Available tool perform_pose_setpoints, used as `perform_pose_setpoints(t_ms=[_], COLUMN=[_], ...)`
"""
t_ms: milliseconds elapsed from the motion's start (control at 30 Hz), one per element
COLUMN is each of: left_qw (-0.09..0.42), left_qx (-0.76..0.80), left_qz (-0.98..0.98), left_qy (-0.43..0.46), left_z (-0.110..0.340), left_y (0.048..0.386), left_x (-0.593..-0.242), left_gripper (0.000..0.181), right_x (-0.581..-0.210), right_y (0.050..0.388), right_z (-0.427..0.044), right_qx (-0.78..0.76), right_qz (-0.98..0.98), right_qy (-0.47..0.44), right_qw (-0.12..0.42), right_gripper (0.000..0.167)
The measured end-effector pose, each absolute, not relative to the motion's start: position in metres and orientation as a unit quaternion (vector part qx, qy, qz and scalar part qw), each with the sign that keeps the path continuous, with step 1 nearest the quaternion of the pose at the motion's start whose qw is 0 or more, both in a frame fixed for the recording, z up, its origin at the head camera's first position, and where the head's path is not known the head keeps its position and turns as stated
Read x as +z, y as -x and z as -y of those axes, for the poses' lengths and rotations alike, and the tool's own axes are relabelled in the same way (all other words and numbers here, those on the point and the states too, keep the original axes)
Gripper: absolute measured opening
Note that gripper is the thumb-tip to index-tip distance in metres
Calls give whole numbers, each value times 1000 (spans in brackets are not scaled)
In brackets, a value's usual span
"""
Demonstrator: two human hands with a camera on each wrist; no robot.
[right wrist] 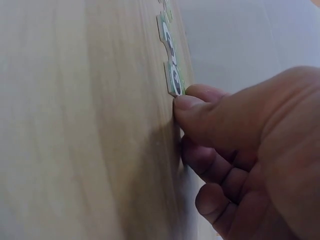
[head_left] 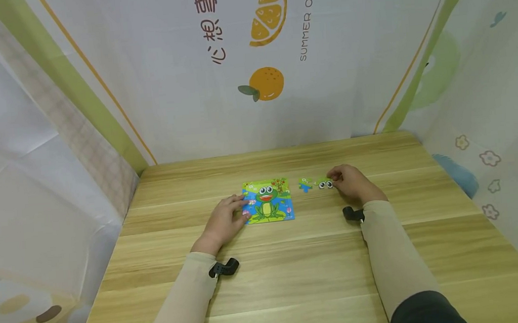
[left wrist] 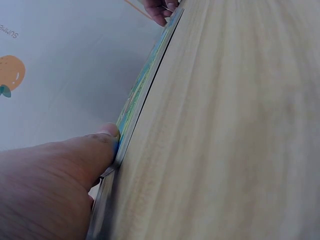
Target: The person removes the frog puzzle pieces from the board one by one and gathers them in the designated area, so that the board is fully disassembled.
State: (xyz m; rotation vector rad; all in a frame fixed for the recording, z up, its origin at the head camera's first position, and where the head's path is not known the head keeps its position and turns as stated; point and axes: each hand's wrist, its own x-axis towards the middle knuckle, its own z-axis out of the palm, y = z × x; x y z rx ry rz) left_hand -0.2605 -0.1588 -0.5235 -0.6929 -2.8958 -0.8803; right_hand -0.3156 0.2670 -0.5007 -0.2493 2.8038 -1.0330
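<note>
A square frog picture board (head_left: 268, 206) lies flat on the wooden table, showing a green frog on a blue pond. My left hand (head_left: 225, 219) rests at its left edge, fingers extended onto the picture; in the left wrist view the thumb (left wrist: 107, 137) touches the board's edge. To the right of the board, my right hand (head_left: 351, 182) pinches the end of a puzzle piece with two cartoon eyes (head_left: 326, 184) between thumb and forefinger. Between that piece and the board lies another puzzle piece, green and blue with a tab (head_left: 305, 184).
The light wooden table (head_left: 291, 280) extends around the puzzle. A white curtain with orange prints (head_left: 181, 106) hangs behind its far edge. More printed fabric (head_left: 493, 173) hangs on the right side. A black wrist camera mount (head_left: 224, 268) sits on each forearm.
</note>
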Motion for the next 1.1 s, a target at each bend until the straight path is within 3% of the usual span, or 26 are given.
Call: perform_pose_setpoints(t_ms=[700,1100], left_qw=[27,30], left_qx=[-310,-324], left_qz=[924,920], left_qy=[224,218], left_z=[162,158], left_y=[263,262], left_x=[-528,-522], left_gripper=[44,42], right_x=[-497,-489], right_y=[315,318], right_z=[-264,-233], right_qx=[-353,-332], right_qz=[-931,-936], right_qy=[72,113], right_qw=[64,34], right_gripper=[31,27])
